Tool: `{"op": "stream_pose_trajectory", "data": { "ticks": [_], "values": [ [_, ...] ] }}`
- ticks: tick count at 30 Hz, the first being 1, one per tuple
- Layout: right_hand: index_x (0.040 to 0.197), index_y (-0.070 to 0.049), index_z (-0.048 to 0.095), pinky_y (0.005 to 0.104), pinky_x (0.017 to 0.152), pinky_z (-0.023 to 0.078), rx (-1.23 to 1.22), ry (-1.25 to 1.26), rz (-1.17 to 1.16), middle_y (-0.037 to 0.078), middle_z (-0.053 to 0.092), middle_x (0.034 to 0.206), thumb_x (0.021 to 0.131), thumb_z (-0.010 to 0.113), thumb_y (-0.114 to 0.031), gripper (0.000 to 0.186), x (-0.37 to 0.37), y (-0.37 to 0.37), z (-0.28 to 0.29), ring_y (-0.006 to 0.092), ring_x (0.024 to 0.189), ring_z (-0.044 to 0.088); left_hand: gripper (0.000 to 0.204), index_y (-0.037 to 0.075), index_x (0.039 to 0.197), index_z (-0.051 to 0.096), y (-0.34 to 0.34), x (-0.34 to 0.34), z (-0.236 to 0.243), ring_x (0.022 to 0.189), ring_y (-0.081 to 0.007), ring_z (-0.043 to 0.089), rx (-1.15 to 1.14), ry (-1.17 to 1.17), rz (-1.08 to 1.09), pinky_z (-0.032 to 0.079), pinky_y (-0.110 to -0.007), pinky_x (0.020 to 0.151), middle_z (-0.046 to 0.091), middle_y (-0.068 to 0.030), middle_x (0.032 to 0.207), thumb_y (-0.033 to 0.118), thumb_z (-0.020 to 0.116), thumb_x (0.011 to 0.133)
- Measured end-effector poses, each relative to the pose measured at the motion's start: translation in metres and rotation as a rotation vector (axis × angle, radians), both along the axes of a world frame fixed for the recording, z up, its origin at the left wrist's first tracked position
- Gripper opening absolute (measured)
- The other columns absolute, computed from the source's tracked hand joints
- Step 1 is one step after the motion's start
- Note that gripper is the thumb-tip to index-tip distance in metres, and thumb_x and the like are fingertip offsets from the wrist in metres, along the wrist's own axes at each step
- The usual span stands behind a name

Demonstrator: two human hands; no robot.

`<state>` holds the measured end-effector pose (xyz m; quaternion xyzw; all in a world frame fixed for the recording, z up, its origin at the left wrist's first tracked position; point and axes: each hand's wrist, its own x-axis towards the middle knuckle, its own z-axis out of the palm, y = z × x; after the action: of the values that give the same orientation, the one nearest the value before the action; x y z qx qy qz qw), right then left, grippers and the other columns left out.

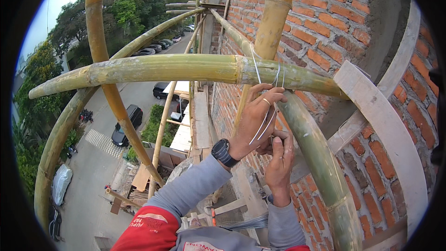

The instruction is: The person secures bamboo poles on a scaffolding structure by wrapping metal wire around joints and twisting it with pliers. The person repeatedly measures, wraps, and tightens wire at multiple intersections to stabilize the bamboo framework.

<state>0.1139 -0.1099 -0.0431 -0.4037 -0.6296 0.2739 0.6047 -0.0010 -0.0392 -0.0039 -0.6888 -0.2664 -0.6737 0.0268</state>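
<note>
A green bamboo pole (172, 68) lies crosswise in front of me, meeting an upright bamboo pole (275, 16) and a long slanting pole (320, 158) by the wall. Silver binding wire (256, 65) loops round this joint. My left hand (255, 116), with a ring and a dark wristwatch (224, 152), pinches the wire just under the crosswise pole. Two loose wire ends stick out below its fingers. Close beneath, my right hand (281, 162) is closed, thumb against curled fingers; what it grips is hidden.
A brick wall (320, 32) rises on the right, with a curved-looking pale board (395, 125) before it. Another upright bamboo pole (109, 88) crosses on the left. Far below lie a road and a parked dark car (127, 125). A bundle of wire (246, 223) hangs by my waist.
</note>
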Motion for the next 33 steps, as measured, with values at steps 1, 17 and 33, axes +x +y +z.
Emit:
{"op": "stream_pose_trajectory", "data": {
  "ticks": [1,17,33],
  "values": [
    [0.117,0.004,0.057,0.0345,0.071,0.053,0.020,0.073,-0.011,0.014,0.068,0.087,0.112,0.038,-0.033,0.042,0.000,0.004,0.008,0.0204,0.079,0.068,0.031,0.007,0.105,0.067,0.001,0.001,-0.001,0.122,-0.0315,0.058,0.004,-0.032,0.007,0.048,-0.044,0.103,0.073,-0.0089,0.124,-0.013,0.060,0.082],
    [0.123,0.005,0.055,0.0266,0.043,0.032,-0.486,0.698,0.503,-0.003,0.045,0.072,0.105,0.049,-0.009,0.023,0.026,0.111,0.120,0.0072,0.052,0.037,0.055,0.003,0.152,0.044,-0.014,-0.015,-0.015,0.115,-0.0205,0.065,-0.291,-0.476,-0.105,0.059,-0.033,0.089,0.071,-0.0163,0.125,-0.004,0.055,0.098],
    [0.110,0.004,0.076,0.0357,0.057,0.052,-0.026,-0.236,-0.184,0.010,0.068,0.091,0.098,0.066,-0.027,0.035,0.000,0.064,0.111,0.0182,0.064,0.064,0.048,0.000,0.149,0.048,0.002,0.010,0.003,0.081,-0.0203,0.069,-0.719,-0.255,-0.516,0.056,-0.033,0.074,0.070,-0.0109,0.092,0.008,0.056,0.102]
  ]
}}
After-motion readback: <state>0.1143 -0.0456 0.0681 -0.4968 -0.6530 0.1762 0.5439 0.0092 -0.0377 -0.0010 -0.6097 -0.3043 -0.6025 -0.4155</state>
